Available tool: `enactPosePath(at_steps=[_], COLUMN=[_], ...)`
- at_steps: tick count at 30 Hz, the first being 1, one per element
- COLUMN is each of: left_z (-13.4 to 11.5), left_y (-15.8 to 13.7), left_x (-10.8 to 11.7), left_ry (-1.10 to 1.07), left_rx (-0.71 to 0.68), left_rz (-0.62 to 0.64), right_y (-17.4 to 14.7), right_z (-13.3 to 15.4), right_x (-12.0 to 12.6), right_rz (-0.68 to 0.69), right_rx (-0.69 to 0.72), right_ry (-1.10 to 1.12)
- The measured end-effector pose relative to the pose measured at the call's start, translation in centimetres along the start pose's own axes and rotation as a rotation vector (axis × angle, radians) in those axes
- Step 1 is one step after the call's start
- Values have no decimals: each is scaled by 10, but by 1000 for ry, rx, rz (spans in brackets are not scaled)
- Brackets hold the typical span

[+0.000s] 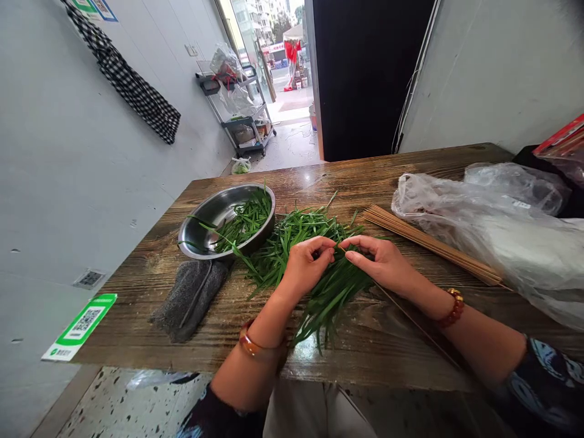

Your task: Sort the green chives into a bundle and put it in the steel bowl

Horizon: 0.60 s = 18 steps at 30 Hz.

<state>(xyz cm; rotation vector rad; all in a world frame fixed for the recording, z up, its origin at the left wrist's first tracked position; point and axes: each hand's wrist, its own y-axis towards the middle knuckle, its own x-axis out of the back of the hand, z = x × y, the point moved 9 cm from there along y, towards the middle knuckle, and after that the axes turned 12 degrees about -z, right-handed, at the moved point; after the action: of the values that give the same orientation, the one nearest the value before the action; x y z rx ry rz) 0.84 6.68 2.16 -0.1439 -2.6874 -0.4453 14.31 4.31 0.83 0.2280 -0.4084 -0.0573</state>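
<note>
- We see plain pale walls on the left (41,201) and right (493,73).
- Before us stands a dark-grained wooden table (141,280).
- Below its near edge we see speckled floor (114,401).
- Ahead, daylight enters through an open doorway (292,112), its glare catching the tabletop.
- Beside it we find a tall black panel (365,79) and a loaded, tiered grey cart (241,121).

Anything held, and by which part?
Long, thin, brown wooden stick, held near its far end by the right hand; left hand at the tip, grip unclear.
</note>
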Motion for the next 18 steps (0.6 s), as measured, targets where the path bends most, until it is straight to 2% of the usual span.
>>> enactPosePath(at_steps=[11, 18], left_z=[-8, -9], left_y=[-2, -2], left_x=[0, 0], left_ry=[139, 160], left_rx=[-183, -202], left_rz=[-40, -40], right_y=[0, 0], right_z=[-1, -3], right_x=[2, 3], right_rz=[-35, -53], right_rx=[57, 58], right_ry=[-45, -52])
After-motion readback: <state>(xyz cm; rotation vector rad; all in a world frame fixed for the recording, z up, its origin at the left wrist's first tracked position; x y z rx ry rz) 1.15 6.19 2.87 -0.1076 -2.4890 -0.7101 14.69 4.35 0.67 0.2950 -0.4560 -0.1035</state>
